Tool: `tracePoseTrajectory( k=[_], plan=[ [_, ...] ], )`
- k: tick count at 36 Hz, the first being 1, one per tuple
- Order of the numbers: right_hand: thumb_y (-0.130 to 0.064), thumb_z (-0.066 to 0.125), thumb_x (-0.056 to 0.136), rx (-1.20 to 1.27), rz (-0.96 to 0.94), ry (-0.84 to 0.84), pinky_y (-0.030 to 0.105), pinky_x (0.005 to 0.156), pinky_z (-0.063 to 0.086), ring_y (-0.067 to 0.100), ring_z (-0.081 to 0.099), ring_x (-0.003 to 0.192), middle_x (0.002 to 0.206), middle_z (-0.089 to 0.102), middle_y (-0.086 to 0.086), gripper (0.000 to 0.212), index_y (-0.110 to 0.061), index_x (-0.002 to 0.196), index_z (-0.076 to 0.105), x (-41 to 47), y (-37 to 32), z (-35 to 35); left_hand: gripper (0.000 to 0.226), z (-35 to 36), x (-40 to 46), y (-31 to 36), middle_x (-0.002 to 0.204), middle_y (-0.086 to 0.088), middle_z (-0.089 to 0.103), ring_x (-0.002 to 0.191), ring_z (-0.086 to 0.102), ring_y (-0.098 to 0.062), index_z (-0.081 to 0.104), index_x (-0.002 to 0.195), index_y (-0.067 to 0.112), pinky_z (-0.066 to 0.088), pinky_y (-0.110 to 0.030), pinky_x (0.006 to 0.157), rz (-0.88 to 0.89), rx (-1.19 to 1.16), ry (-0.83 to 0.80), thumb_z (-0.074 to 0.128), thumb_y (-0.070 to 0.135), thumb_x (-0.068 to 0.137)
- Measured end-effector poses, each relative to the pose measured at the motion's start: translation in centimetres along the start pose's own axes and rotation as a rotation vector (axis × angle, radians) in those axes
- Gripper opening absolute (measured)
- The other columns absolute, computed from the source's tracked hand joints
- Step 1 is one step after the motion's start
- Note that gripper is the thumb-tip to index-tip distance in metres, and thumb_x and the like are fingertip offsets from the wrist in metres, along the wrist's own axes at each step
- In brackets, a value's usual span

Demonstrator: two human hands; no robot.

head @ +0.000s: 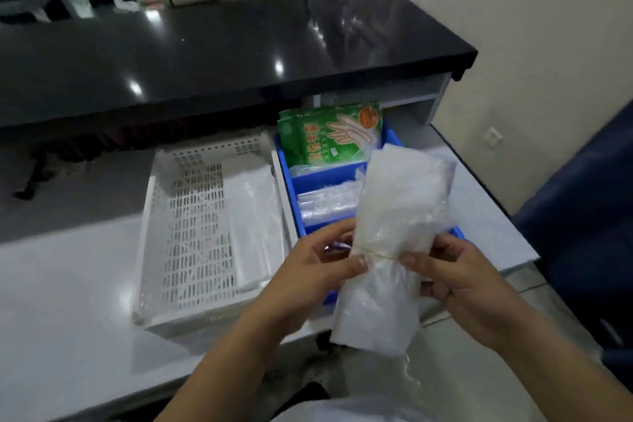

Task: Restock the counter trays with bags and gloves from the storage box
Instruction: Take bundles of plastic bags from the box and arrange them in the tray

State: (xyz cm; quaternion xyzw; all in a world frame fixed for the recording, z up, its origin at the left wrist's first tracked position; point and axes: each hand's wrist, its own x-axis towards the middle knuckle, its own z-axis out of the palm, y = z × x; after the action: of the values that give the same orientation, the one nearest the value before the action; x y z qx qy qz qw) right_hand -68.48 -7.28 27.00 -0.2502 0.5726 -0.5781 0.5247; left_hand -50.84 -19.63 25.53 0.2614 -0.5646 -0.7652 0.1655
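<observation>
Glossy black countertop (219,55), cream wall (534,44).

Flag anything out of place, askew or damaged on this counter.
Nothing looks damaged or spilled. The white perforated tray sits slightly askew beside the blue bin. The green glove packs stand upright in the bin's back compartment. Both hands, left and right, hold a banded bundle of clear bags.

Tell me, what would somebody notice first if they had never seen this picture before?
Probably the two hands, left hand and right hand, low in the middle, holding up a bundle of clear plastic bags tied round with a rubber band. Behind it the bright blue tray stands out, with green glove packets at its far end. Left of that sits a white perforated tray.
</observation>
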Motion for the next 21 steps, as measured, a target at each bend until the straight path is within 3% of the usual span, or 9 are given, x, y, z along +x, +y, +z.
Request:
tracePoseTrajectory(
  k=[5,8,10,13,16,19,21],
  plan=[
    [-0.027,0.08,0.069,-0.087,-0.095,0.133,0.03,0.068,0.059,0.028,0.073,0.096,0.106,0.076,0.01,0.039,-0.018,0.106,0.076,3.0,-2.3,-1.4,0.048,-0.4,4.9,2.3,0.118,-0.001,0.071,0.11,0.065,-0.023,0.063,0.129,0.026,0.054,-0.041,0.097,0.039,0.103,-0.051,0.07,0.004,0.086],
    [-0.025,0.078,0.073,-0.069,-0.071,0.119,0.033,0.071,0.059,0.028,0.072,0.1,0.113,0.074,0.011,0.041,-0.015,0.113,0.073,4.4,-3.0,-2.5,0.047,-0.7,6.8,3.1,0.115,-0.004,0.071,0.109,0.065,-0.023,0.066,0.126,0.025,0.053,-0.042,0.098,0.028,0.124,-0.086,0.072,0.005,0.084],
    [-0.022,0.078,0.073,-0.02,-0.016,0.094,0.033,0.073,0.06,0.028,0.071,0.103,0.117,0.072,0.012,0.042,-0.014,0.113,0.073,5.1,-3.2,-3.2,0.048,-0.8,7.8,3.4,0.114,-0.011,0.07,0.109,0.065,-0.032,0.066,0.126,0.023,0.052,-0.047,0.098,0.013,0.126,-0.091,0.074,0.005,0.082],
    [-0.021,0.078,0.074,0.018,0.053,0.056,0.032,0.073,0.06,0.028,0.071,0.105,0.119,0.072,0.011,0.041,-0.015,0.114,0.073,6.1,-3.7,-4.0,0.048,-0.6,9.2,3.8,0.11,-0.023,0.066,0.098,0.067,-0.037,0.066,0.125,0.016,0.056,-0.049,0.089,-0.002,0.111,-0.078,0.073,-0.001,0.081],
    [-0.02,0.078,0.072,0.025,0.098,0.033,0.034,0.071,0.06,0.031,0.071,0.103,0.118,0.072,0.012,0.038,-0.015,0.109,0.074,7.6,-4.3,-4.8,0.046,-0.3,10.6,3.9,0.107,-0.028,0.063,0.084,0.065,-0.026,0.068,0.123,0.014,0.057,-0.046,0.081,-0.024,0.11,-0.036,0.072,-0.005,0.081],
    [-0.023,0.079,0.069,-0.009,0.133,0.02,0.036,0.07,0.061,0.032,0.072,0.101,0.116,0.073,0.011,0.039,-0.016,0.107,0.075,9.7,-4.8,-5.5,0.047,0.2,11.7,3.8,0.106,-0.029,0.064,0.081,0.064,-0.026,0.068,0.122,0.017,0.054,-0.054,0.082,-0.029,0.108,0.055,0.074,-0.003,0.079],
    [-0.024,0.078,0.068,-0.025,0.144,0.004,0.036,0.07,0.061,0.031,0.072,0.1,0.115,0.073,0.011,0.041,-0.014,0.108,0.075,10.9,-5.1,-6.1,0.046,0.5,12.3,3.7,0.105,-0.026,0.066,0.081,0.066,-0.024,0.07,0.119,0.022,0.057,-0.05,0.08,-0.018,0.1,0.111,0.075,-0.001,0.079]
  ],
)
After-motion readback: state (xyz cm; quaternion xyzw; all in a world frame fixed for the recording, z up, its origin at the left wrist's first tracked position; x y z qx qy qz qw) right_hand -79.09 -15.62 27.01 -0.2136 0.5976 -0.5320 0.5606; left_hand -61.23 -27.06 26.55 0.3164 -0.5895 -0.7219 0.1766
